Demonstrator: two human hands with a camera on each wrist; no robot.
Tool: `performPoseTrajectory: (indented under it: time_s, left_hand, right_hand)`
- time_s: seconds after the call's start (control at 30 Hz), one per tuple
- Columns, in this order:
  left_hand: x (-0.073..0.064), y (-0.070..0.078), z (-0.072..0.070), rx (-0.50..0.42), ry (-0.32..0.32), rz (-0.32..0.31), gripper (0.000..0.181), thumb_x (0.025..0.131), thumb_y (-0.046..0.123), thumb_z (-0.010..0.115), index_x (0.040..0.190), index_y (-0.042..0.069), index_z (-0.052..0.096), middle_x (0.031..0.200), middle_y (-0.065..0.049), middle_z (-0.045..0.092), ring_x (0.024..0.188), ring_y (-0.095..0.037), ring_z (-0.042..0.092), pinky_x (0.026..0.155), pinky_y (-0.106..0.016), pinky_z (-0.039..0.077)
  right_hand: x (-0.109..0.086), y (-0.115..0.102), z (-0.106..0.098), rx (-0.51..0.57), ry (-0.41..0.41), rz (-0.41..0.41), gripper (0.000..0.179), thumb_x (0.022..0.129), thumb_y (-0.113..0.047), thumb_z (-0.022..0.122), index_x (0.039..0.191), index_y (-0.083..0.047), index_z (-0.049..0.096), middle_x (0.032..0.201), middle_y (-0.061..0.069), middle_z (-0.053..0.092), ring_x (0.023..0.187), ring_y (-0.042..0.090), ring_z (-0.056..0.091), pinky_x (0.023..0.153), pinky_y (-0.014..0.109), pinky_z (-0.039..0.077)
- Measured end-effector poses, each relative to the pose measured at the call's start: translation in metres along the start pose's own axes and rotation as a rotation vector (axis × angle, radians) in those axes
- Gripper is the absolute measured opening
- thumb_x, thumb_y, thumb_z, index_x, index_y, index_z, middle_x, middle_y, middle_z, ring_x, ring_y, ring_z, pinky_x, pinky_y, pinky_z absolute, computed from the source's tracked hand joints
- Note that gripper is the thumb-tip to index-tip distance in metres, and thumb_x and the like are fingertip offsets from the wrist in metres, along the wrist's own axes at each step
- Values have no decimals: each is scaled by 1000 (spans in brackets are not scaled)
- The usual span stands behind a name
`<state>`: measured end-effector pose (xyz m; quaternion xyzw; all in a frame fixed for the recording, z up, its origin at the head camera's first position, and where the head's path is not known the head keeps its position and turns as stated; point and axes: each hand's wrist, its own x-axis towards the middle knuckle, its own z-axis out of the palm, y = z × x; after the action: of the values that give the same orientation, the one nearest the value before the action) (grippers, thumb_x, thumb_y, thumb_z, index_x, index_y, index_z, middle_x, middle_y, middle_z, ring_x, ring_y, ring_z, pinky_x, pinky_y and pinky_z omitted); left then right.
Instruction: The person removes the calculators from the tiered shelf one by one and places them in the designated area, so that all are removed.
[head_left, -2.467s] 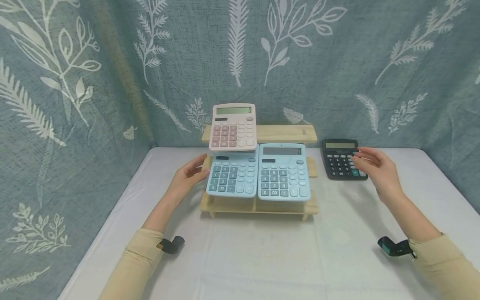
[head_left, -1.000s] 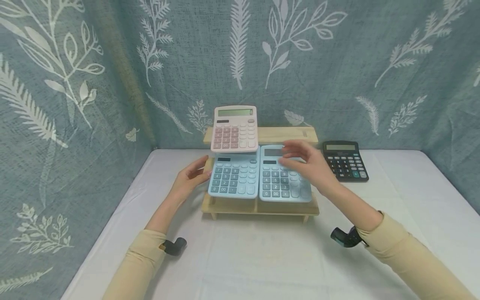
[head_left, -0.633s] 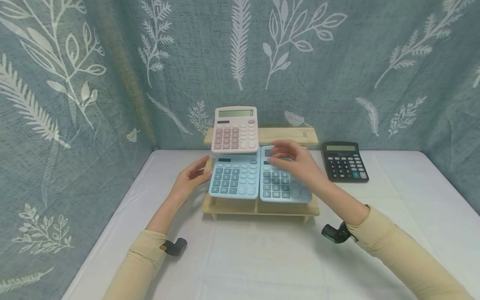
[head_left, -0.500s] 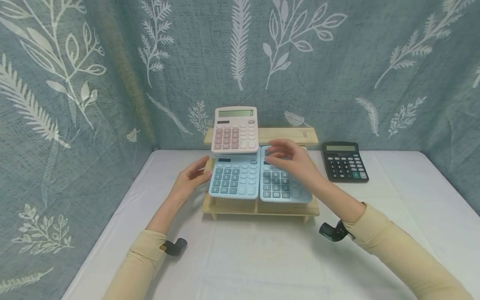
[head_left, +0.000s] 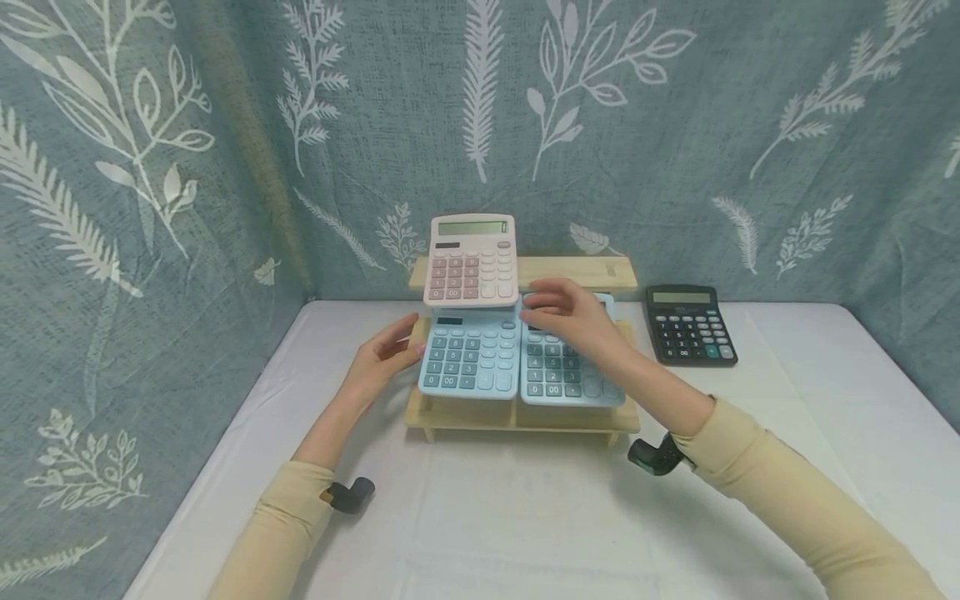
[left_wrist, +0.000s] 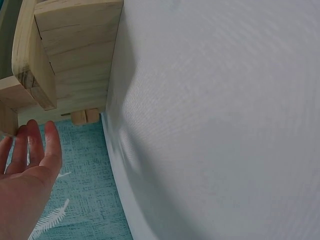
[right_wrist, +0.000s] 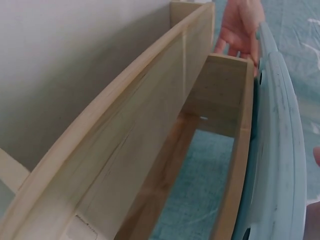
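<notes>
A pink calculator (head_left: 471,271) stands tilted on the upper left of a wooden tiered stand (head_left: 573,269). Below it are two light blue calculators side by side, the left one (head_left: 468,358) and the right one (head_left: 558,367). My left hand (head_left: 378,358) is at the stand's left side. Its fingertips (left_wrist: 32,125) meet the wood or lie very near it, and its thumb is by the left blue calculator's edge. Over the upper part of the right blue calculator hovers my right hand (head_left: 573,321), fingers pointing left and holding nothing visible. It hides part of that calculator's display and keys.
A black calculator (head_left: 692,325) lies on the white tabletop (head_left: 525,517), right of the stand. A blue-green curtain (head_left: 375,125) with white leaf prints hangs behind and to the sides. Small dark cameras (head_left: 351,494) are worn at both wrists.
My right hand has moved left from the black calculator to over the right blue calculator, drifting further left most recently. My left hand has kept its place at the stand.
</notes>
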<state>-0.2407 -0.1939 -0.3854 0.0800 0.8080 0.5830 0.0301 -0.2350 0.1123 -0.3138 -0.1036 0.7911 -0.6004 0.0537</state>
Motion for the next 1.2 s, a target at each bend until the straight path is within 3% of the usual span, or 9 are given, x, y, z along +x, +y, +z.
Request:
performPoseTrajectory:
  time_s: [0.67,0.8,1.03,1.2]
  left_hand:
    - [2,-3,0,3,-1,-1,66,94,29,66,151,11,37,155,-7,34,137,-32,38,112,-47,36]
    - [2,-3,0,-6,-5,3,66,94,29,66,151,11,37,156,-7,34,137,-32,37,112,-47,36]
    - [1,-3,0,-7,-3,11,65,95,26,66,151,10,37,155,-8,34,136,-32,38,110,-46,38]
    - [1,-4,0,0,-3,14,65,95,27,65,151,11,36,156,-8,34,137,-32,37,111,-47,37]
  right_hand:
    - [11,-5,10,-2,-26,38,66,89,-31,73,147,-23,41,136,7,56,125,21,52,107,43,41]
    - [13,-6,12,36,-36,43,70,88,-29,73,149,-24,39,134,8,58,120,21,56,105,40,44]
    - [20,-7,16,200,-67,76,76,89,-20,73,153,-20,32,123,14,63,105,23,67,92,29,54]
    - [24,-8,18,242,-64,113,76,90,-15,72,153,-18,31,121,15,64,102,22,67,89,26,55]
